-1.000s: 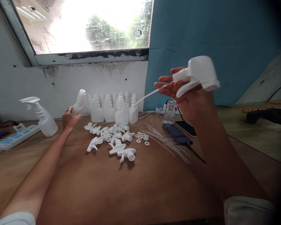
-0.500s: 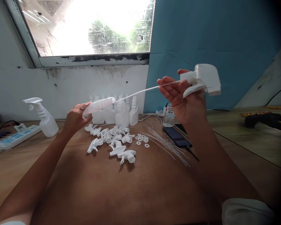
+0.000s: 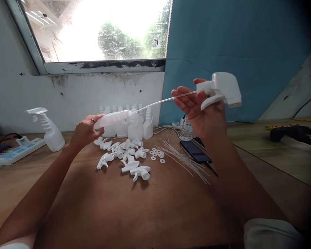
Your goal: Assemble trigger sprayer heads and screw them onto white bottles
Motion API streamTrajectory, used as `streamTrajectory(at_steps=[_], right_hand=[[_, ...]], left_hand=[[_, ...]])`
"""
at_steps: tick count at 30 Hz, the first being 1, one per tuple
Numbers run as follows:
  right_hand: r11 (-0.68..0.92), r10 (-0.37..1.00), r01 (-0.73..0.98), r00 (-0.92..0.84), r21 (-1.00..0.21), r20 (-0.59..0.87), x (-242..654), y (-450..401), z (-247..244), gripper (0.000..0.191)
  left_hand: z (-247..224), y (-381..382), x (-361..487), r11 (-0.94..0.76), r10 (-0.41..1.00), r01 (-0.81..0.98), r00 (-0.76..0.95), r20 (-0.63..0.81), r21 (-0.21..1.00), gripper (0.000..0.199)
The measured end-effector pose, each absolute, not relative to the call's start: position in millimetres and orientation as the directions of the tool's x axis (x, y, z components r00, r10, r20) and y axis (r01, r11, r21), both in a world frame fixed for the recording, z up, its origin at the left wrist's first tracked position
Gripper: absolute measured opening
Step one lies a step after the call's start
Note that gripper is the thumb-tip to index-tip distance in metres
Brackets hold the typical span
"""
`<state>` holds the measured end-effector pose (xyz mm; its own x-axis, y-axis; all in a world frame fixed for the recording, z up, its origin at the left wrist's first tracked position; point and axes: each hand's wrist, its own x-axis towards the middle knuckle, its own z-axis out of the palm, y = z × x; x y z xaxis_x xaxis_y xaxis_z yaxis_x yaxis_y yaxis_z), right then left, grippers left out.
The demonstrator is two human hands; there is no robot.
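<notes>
My left hand (image 3: 86, 129) grips the base of a translucent white spray bottle (image 3: 114, 118), tilted nearly flat with its mouth to the right. My right hand (image 3: 203, 112) holds a white trigger sprayer head (image 3: 225, 88) between thumb and fingers, nozzle to the right. From its collar a thin, slightly bent dip tube (image 3: 158, 102) runs left, and its end is at the bottle's mouth; whether it is inside I cannot tell. Below lie a pile of trigger sprayer heads (image 3: 124, 149), several white ring washers (image 3: 157, 153) and loose dip tubes (image 3: 182, 157).
Several white bottles (image 3: 135, 129) stand by the wall. A bottle with its sprayer fitted (image 3: 53, 135) and a power strip (image 3: 23, 149) are at left. To the right are a phone (image 3: 195, 151), a clear bottle (image 3: 186, 131) and a black-and-yellow object (image 3: 295, 133).
The bottle has moved right and levelled out, bringing its mouth to the tube's end. My right hand and the sprayer head have shifted slightly left.
</notes>
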<state>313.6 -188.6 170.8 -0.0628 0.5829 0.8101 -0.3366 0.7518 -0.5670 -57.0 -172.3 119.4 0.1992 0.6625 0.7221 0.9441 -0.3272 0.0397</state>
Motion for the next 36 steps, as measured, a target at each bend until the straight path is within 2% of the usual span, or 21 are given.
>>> streamTrajectory(at_steps=[2, 5, 9, 12, 15, 18, 21, 24, 26, 30, 33, 36], right_hand=[[0.729, 0.603, -0.331, -0.104, -0.599, 0.791, 311, -188, 170, 0.028], [0.683, 0.646, -0.292, -0.188, -0.67, 0.74, 306, -190, 168, 0.027], [0.635, 0.673, -0.229, -0.304, -0.738, 0.674, 293, -199, 164, 0.027], [0.583, 0.653, -0.27, -0.406, -0.766, 0.64, 279, -209, 158, 0.027], [0.444, 0.602, -0.428, -0.508, -0.787, 0.616, 265, -219, 148, 0.025], [0.295, 0.573, -0.559, -0.546, -0.775, 0.612, 253, -227, 136, 0.027], [0.204, 0.571, -0.585, -0.58, -0.785, 0.581, 245, -234, 124, 0.028], [0.124, 0.546, -0.586, -0.633, -0.801, 0.548, 240, -239, 115, 0.024], [0.096, 0.556, -0.586, -0.639, -0.804, 0.532, 238, -241, 112, 0.022], [0.11, 0.604, -0.518, -0.643, -0.848, 0.471, 233, -245, 106, 0.023], [0.153, 0.627, -0.464, -0.637, -0.872, 0.448, 228, -249, 104, 0.021], [0.261, 0.65, -0.416, -0.592, -0.871, 0.477, 226, -252, 106, 0.015]], left_hand=[[124, -178, -54, -0.423, 0.731, 0.894, 0.24, 0.639, 0.148, 0.051], [134, -192, -45, -0.562, 0.799, 0.77, 0.412, 0.438, 0.301, 0.046], [145, -217, -22, -0.625, 0.768, 0.653, 0.611, 0.19, 0.428, 0.04], [145, -233, -4, -0.623, 0.734, 0.579, 0.666, 0.136, 0.527, 0.034], [138, -244, 12, -0.581, 0.725, 0.525, 0.682, 0.102, 0.622, 0.034], [130, -250, 25, -0.53, 0.738, 0.57, 0.674, 0.01, 0.628, 0.044], [126, -256, 34, -0.574, 0.738, 0.654, 0.674, -0.034, 0.494, 0.05], [130, -264, 36, -0.704, 0.674, 0.627, 0.738, 0.037, 0.334, 0.043], [134, -271, 33, -0.757, 0.641, 0.589, 0.754, 0.144, 0.283, 0.031], [142, -283, 26, -0.797, 0.579, 0.56, 0.598, 0.554, 0.229, 0.014], [146, -290, 28, -0.79, 0.522, 0.569, 0.427, 0.738, 0.229, 0.028], [151, -294, 39, -0.811, 0.489, 0.542, 0.419, 0.765, 0.222, 0.059]])
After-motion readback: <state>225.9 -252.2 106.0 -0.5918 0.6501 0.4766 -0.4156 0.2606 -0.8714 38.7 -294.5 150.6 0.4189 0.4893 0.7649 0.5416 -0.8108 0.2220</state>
